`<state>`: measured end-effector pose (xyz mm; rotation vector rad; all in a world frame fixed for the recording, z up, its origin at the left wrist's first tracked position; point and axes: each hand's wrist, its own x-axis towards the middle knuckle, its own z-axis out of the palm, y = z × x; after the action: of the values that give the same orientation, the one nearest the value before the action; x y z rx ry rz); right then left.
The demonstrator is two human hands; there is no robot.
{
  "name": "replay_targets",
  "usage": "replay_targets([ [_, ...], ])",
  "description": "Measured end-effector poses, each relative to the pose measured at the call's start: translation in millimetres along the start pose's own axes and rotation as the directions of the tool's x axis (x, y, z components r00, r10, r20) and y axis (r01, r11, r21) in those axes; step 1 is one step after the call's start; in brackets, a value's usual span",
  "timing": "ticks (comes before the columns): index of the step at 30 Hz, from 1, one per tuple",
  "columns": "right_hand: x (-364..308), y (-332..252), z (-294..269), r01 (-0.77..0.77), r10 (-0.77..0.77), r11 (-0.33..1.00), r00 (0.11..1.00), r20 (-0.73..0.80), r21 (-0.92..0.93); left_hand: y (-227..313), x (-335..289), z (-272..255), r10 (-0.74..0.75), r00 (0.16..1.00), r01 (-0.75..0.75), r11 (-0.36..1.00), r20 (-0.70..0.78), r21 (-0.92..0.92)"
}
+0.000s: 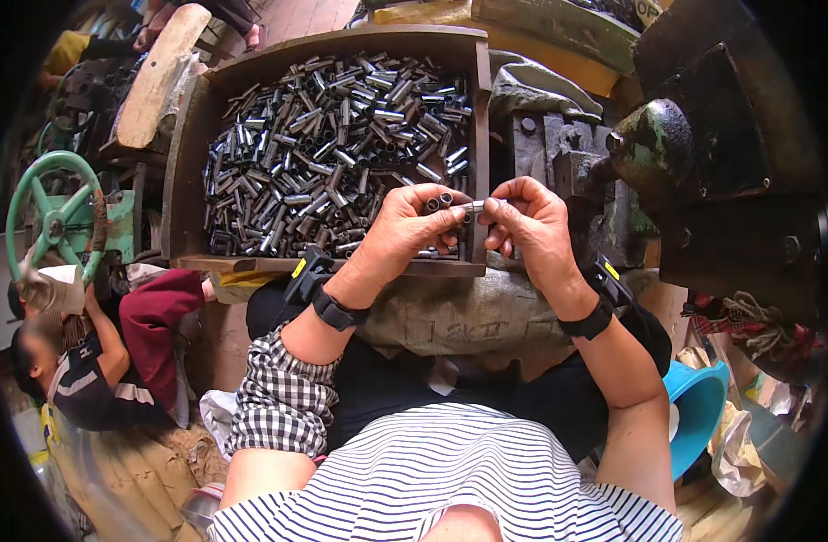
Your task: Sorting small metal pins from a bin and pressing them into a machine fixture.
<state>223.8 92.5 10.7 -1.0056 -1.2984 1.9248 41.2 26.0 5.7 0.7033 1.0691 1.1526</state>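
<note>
My left hand [398, 228] is closed around a couple of short metal tubes [438, 202], whose open round ends show between thumb and fingers. A slim metal piece [474, 207] spans the gap from its fingertips to my right hand [535, 222], which pinches the other end between thumb and forefinger. Both hands hover over the near right corner of a wooden tray [328, 264]. A heap of loose, shiny metal tubes [319, 154] fills much of that tray. Black bands with small devices are strapped on both wrists.
Dark, greasy machinery [653, 154] stands close on the right. A light-blue bucket [698, 406] is by my right elbow. Across my lap lies a sackcloth [468, 321]. At left, another person [89, 366] sits beside a green handwheel [55, 221]; a worn wooden board [161, 77] lies beyond.
</note>
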Motion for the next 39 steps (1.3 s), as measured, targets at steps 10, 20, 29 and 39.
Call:
replay_targets([
  [10,2,3,-5,-0.145,0.13,0.968,0.988,0.084,0.204,4,-2,2,-0.054,0.998,0.056,0.993,-0.025,0.102],
  [20,5,-6,-6,-0.306,0.256,0.936,0.931,0.26,0.176,10,-7,1,0.022,0.993,-0.058,0.944,0.113,0.326],
  [29,-9,-7,15,-0.013,0.005,0.998,0.993,0.117,0.067,-4,-5,-1,-0.071,0.992,0.088,0.981,0.104,-0.17],
  [39,-92,-92,22,0.484,-0.479,0.552,0.851,0.217,-0.679,-7,10,-15,-0.042,0.997,0.03,0.981,-0.059,-0.194],
])
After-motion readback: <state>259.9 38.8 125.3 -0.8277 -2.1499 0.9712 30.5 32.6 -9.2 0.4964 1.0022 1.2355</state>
